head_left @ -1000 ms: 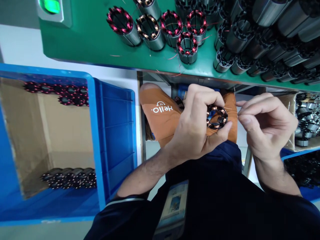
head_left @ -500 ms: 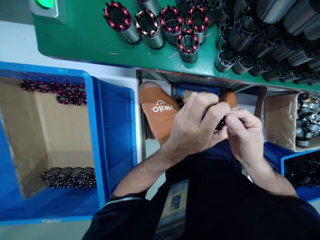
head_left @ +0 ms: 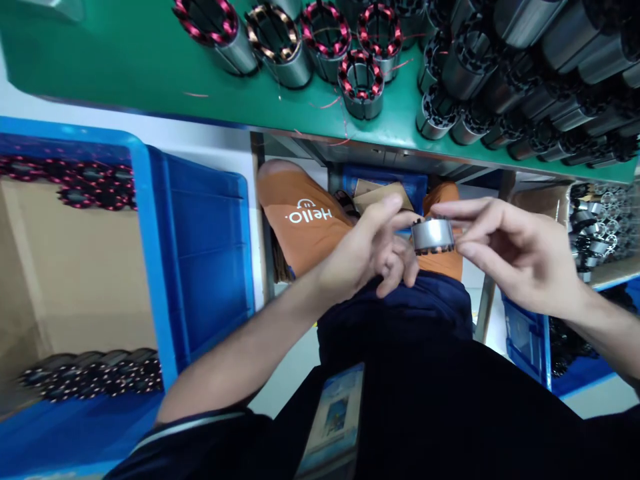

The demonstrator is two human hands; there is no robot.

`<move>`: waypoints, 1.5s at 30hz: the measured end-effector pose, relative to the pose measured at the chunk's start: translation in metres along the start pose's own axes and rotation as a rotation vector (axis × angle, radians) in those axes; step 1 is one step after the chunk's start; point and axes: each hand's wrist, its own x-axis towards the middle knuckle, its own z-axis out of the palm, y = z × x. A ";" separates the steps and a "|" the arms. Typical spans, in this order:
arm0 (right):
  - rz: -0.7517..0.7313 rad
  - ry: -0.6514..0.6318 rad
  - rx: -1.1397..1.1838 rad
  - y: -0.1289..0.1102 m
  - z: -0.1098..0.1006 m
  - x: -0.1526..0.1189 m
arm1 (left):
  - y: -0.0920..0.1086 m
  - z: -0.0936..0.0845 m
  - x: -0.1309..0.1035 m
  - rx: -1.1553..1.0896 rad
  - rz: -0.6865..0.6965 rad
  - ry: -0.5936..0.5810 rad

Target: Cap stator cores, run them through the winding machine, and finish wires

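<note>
A short metal ring with black toothed edges (head_left: 433, 236) hangs over my lap, its shiny side facing the camera. My right hand (head_left: 515, 250) pinches its right end between thumb and fingers. At its left end is my left hand (head_left: 383, 250), thumb raised apart and the lower fingers curled; a finger reaches behind or against the ring, and the exact contact is unclear. Above, on the green table (head_left: 140, 73), stand cylinders wound with red wire (head_left: 361, 83) and one wound with copper-coloured wire (head_left: 281, 47).
Several unwound metal cylinders (head_left: 437, 112) crowd the table's right side. A blue crate (head_left: 145, 247) at the left holds rows of wound parts. On the right, a cardboard box (head_left: 543, 200) of metal rings sits above another blue crate (head_left: 525, 333). Loose red wire lies near the table edge.
My hands have moved apart, and the ring they mostly hid now shows between them. My left thumb has lifted. The camera view has shifted slightly.
</note>
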 end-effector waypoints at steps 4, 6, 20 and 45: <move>0.423 -0.022 0.468 0.003 0.008 -0.006 | -0.009 0.013 -0.008 0.846 0.699 0.634; 0.426 -0.036 0.485 0.000 0.009 -0.004 | -0.003 0.022 -0.012 1.096 0.843 0.678; 0.567 -0.354 0.364 -0.007 -0.012 0.021 | 0.017 0.011 -0.011 0.792 0.847 0.410; 0.447 -0.396 0.096 -0.004 -0.025 0.022 | 0.017 0.018 -0.006 0.997 0.805 0.366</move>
